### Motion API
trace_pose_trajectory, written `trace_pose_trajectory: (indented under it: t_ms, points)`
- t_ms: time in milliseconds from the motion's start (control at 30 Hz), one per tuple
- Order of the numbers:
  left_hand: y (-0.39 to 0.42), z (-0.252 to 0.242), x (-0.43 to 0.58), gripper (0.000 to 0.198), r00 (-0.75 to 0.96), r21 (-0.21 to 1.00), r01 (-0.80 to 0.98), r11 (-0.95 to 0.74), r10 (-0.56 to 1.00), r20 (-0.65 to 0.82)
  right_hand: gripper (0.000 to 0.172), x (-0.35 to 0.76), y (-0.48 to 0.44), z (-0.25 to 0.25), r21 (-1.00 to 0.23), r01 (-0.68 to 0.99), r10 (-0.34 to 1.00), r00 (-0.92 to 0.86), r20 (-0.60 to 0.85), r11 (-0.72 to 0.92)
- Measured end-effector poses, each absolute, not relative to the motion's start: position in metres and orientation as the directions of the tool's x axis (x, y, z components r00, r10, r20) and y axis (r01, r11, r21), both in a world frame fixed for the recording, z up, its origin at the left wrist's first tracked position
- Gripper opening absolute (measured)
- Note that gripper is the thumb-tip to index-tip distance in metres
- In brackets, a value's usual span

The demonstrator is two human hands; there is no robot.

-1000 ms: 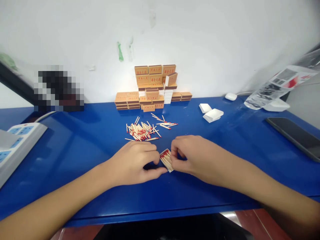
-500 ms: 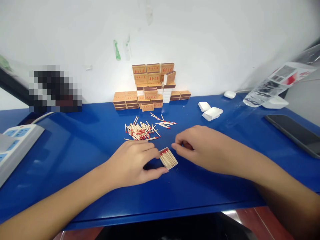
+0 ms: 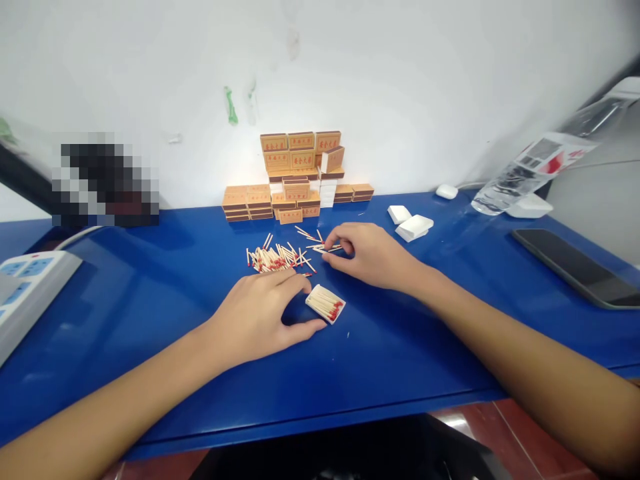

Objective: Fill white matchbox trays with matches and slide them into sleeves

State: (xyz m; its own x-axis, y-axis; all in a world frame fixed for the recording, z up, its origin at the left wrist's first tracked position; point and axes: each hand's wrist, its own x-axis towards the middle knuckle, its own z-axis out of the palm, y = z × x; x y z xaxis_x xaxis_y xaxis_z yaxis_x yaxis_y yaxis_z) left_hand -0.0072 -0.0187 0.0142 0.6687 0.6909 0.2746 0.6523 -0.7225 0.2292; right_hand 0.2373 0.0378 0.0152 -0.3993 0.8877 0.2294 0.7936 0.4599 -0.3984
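Note:
A small white matchbox tray (image 3: 313, 305) lies on the blue table, partly filled with matches whose red heads point to the lower right. My left hand (image 3: 263, 313) rests beside it, with thumb and forefinger bracketing two of its corners. Farther back, my right hand (image 3: 367, 252) is curled, thumb and forefinger closing around matches (image 3: 317, 250) in a small loose group. Exactly how many lie between those fingertips is hard to make out. To the left of that group is a larger heap of red-tipped matches (image 3: 276, 257), its near edge hidden by my left hand.
Stacked matchboxes (image 3: 303, 160) stand against the wall. Folded white pieces (image 3: 415, 227), a white case (image 3: 447, 192), a tilted clear bottle (image 3: 520, 170) and a dark phone (image 3: 575, 267) are on the right. A white power strip (image 3: 37, 293) lies at left.
My right hand has moved away from the tray to the loose matches behind it. The tray has turned, so the match heads now point to the lower right instead of the upper left.

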Motion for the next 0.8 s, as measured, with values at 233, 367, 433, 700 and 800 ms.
trace_pose_trajectory:
  t_ms: [233, 367, 433, 700, 800]
  points:
    - [-0.018, 0.013, -0.007, 0.041, 0.706, 0.245, 0.616, -0.748, 0.663, 0.25, 0.01, 0.233, 0.037, 0.017, -0.361, 0.829, 0.9, -0.429, 0.082, 0.428]
    - [-0.018, 0.014, -0.008, 0.03, 0.707, 0.258, 0.613, -0.747, 0.664, 0.244, 0.015, 0.242, 0.034, 0.022, -0.347, 0.821, 0.878, -0.479, 0.011, 0.453]
    - [-0.018, 0.014, -0.008, 0.033, 0.705, 0.268, 0.611, -0.745, 0.666, 0.244, 0.016, 0.246, 0.032, 0.025, -0.348, 0.816, 0.87, -0.493, -0.004, 0.461]
    - [-0.017, 0.01, -0.007, 0.031, 0.71, 0.255, 0.607, -0.753, 0.657, 0.252, 0.017, 0.248, 0.001, 0.046, -0.392, 0.73, 0.801, -0.598, 0.031, 0.56]
    - [-0.015, 0.01, -0.008, 0.03, 0.713, 0.261, 0.601, -0.755, 0.655, 0.251, 0.015, 0.237, -0.016, 0.046, -0.381, 0.712, 0.764, -0.644, -0.023, 0.589]
